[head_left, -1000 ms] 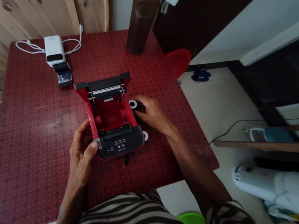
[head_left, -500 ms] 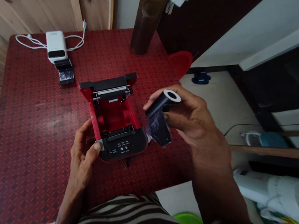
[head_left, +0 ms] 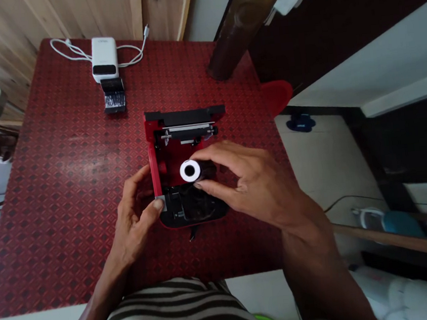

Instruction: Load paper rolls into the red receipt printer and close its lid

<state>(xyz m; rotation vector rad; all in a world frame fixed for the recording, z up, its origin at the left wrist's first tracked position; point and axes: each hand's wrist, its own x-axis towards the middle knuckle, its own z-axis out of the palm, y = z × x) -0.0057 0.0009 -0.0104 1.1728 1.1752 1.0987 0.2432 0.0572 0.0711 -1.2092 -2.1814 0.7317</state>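
Observation:
A small red and black printer (head_left: 156,161) sits on the red patterned table (head_left: 67,185) with its lid swung open toward the back. My right hand (head_left: 254,183) is closed on a black roll with a white core (head_left: 191,171), held over the printer's open red bay; a loose dark strip hangs from it over the printer's front. My left hand (head_left: 136,219) grips the printer's front left corner, thumb on a grey tab.
A white device (head_left: 104,58) with a white cable (head_left: 68,48) and a black strip coming out of it lies at the table's back. A tall brown cylinder (head_left: 238,30) stands at the back right. A red stool (head_left: 277,94) is beside the table's right edge.
My right hand picked the black roll up from the table beside the printer, lifted it to the right, then carried it left over the open bay. My left hand stayed on the printer.

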